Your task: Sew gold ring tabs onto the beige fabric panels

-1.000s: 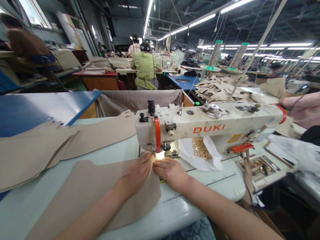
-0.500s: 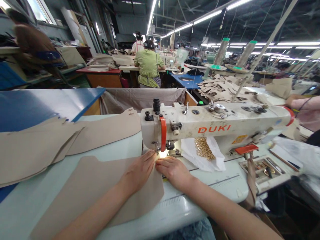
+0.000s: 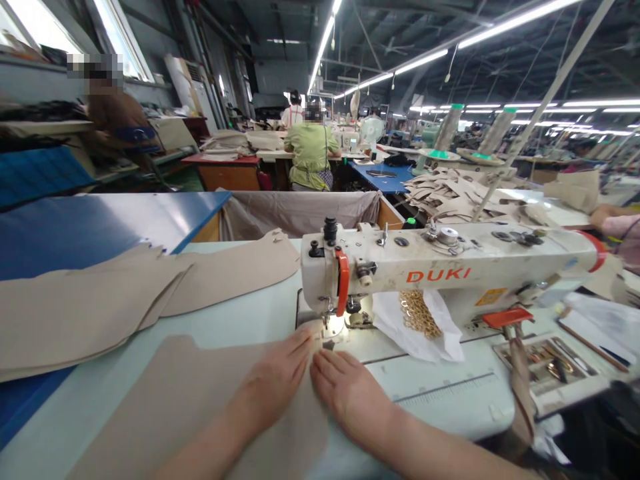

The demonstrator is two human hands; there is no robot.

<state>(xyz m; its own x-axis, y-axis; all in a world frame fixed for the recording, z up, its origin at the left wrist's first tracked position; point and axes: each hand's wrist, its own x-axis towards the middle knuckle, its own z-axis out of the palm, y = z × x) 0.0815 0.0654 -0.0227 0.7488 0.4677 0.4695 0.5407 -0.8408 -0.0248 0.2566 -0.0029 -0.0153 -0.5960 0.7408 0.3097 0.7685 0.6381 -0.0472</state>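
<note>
A beige, leather-like panel [image 3: 200,393] lies on the pale sewing table under my hands, its right edge close to the presser foot of a white sewing machine [image 3: 380,267]. My left hand [image 3: 273,377] rests over the panel, fingers together, its fingertips closed on the edge just in front of the lit needle area. Beside it, my right hand [image 3: 350,393] has bent fingers pressed together at the same edge, a little nearer me. Both thumbs are largely hidden. The panel is slightly blurred, and my forearms cover part of it.
Stacked beige panels [image 3: 85,307] lie at left. Gold-coloured rings [image 3: 419,317] sit on white paper [image 3: 453,340] beneath the machine arm. A parts tray [image 3: 555,367] is at right. A co-worker in green [image 3: 313,157] sits ahead; another person [image 3: 117,113] is far left.
The head view has shifted, so the scene sits lower and further right. Relative to the machine, both hands and the panel have moved a little towards me and left, away from the needle.
</note>
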